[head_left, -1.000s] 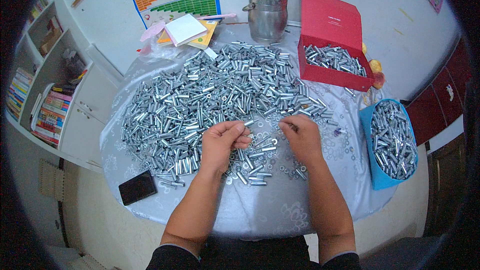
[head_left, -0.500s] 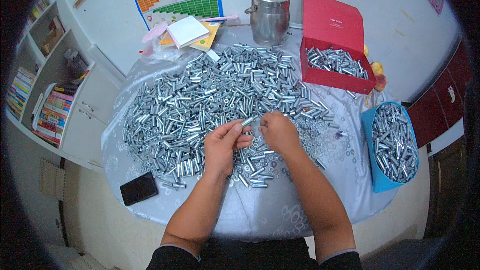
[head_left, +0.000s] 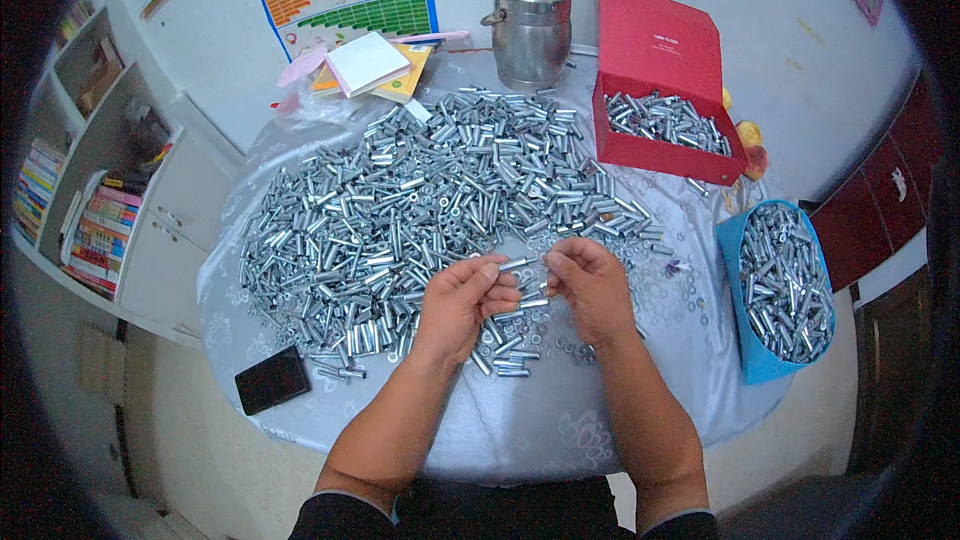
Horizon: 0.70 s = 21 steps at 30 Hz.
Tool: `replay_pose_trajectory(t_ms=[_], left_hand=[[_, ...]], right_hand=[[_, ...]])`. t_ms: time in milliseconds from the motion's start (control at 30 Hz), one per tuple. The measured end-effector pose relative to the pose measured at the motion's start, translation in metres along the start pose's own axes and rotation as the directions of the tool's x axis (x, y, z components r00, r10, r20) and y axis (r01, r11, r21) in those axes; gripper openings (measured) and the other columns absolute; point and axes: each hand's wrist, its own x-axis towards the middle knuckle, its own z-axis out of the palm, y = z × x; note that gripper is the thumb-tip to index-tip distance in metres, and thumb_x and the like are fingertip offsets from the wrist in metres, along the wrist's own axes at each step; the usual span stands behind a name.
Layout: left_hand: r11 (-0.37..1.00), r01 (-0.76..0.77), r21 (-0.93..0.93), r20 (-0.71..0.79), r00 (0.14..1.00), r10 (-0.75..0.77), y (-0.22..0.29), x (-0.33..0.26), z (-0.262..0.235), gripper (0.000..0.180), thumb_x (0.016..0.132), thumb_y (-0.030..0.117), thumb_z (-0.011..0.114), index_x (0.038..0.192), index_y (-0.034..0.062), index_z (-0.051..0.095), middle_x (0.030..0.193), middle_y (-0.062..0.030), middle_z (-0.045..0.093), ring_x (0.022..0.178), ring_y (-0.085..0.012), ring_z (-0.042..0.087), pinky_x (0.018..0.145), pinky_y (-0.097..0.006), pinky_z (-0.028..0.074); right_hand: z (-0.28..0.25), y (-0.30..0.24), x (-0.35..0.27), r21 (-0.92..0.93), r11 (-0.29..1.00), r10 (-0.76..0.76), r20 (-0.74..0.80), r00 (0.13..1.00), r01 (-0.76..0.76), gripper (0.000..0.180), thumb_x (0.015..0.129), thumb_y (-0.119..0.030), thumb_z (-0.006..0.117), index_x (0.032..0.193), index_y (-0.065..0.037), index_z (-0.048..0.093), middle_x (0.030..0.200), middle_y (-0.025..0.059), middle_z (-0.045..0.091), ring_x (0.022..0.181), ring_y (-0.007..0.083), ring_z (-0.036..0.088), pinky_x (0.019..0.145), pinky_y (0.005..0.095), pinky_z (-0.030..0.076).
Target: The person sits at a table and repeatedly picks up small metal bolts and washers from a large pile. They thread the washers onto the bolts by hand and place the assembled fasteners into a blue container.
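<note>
Between thumb and fingers, my left hand [head_left: 455, 308] holds a shiny metal sleeve anchor [head_left: 516, 264], its narrower end pointing right. My right hand [head_left: 592, 292] is pinched at that end, thumb and fingertips together; whatever small piece it grips is too small to make out. Both hands hover over the near side of a large pile of metal sleeves and bolts [head_left: 400, 200]. Loose flat washers [head_left: 655, 295] are scattered to the right of my right hand. More short sleeves [head_left: 510, 355] lie below the fingers, close to my left wrist.
A blue bin [head_left: 733, 290] full of metal anchors stands at right. Behind it are a red lidded box [head_left: 660, 155] of anchors and a steel pot [head_left: 533, 40]. Notebooks [head_left: 368, 65] lie at the back left, a black phone [head_left: 272, 381] at the near left edge.
My right hand has shifted right and slightly nearer, its fingers now turned toward the anchor's end. The left hand has moved slightly nearer and right, still holding the anchor, which now points more level.
</note>
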Motion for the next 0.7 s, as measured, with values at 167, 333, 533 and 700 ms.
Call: replay_pose_trajectory(t_ms=[167, 333, 533, 700], left_hand=[[0.999, 0.04, -0.012, 0.028, 0.999, -0.04, -0.004, 0.0, 0.0, 0.026, 0.094, 0.012, 0.056, 0.113, -0.0056, 0.058, 0.09, -0.0136, 0.068, 0.072, -0.0192, 0.069, 0.065, -0.028, 0.058], [0.986, 0.118, -0.117, 0.066, 0.992, -0.11, -0.006, 0.003, -0.007, 0.026, 0.094, 0.012, 0.056, 0.113, -0.005, 0.058, 0.091, -0.0139, 0.068, 0.073, -0.0193, 0.069, 0.063, -0.028, 0.059], [0.978, 0.135, -0.161, 0.059, 0.99, -0.127, -0.005, 0.002, -0.007, 0.025, 0.094, 0.012, 0.056, 0.112, -0.0048, 0.059, 0.091, -0.0145, 0.069, 0.072, -0.0189, 0.069, 0.062, -0.027, 0.059], [0.979, 0.132, -0.155, 0.069, 0.99, -0.122, -0.003, 0.001, -0.006, 0.024, 0.094, 0.011, 0.056, 0.111, -0.0054, 0.059, 0.091, -0.0146, 0.069, 0.072, -0.0184, 0.069, 0.061, -0.026, 0.059]], right_hand=[[-0.002, 0.006, 0.0, 0.025, 1.0, -0.005, 0.038, 0.999, 0.004, 0.013, 0.089, -0.01, 0.065, 0.097, 0.0, 0.063, 0.075, 0.0038, 0.062, 0.063, 0.0113, 0.058, 0.059, 0.0244, 0.049], [0.002, 0.001, -0.004, -0.033, 0.999, -0.01, 0.023, 1.0, 0.011, 0.015, 0.089, -0.011, 0.064, 0.099, 0.0, 0.064, 0.075, 0.0029, 0.061, 0.065, 0.0103, 0.057, 0.061, 0.0238, 0.047], [0.007, -0.002, -0.011, -0.283, 0.939, -0.19, 0.043, 0.981, 0.194, 0.012, 0.089, -0.007, 0.062, 0.097, 0.0, 0.066, 0.083, 0.0032, 0.061, 0.071, 0.0092, 0.057, 0.064, 0.0233, 0.047], [0.012, -0.009, -0.016, -0.394, 0.868, -0.306, 0.056, 0.95, 0.303, 0.011, 0.086, -0.008, 0.067, 0.094, -0.001, 0.068, 0.092, 0.0071, 0.063, 0.078, 0.0129, 0.061, 0.07, 0.0249, 0.049]])
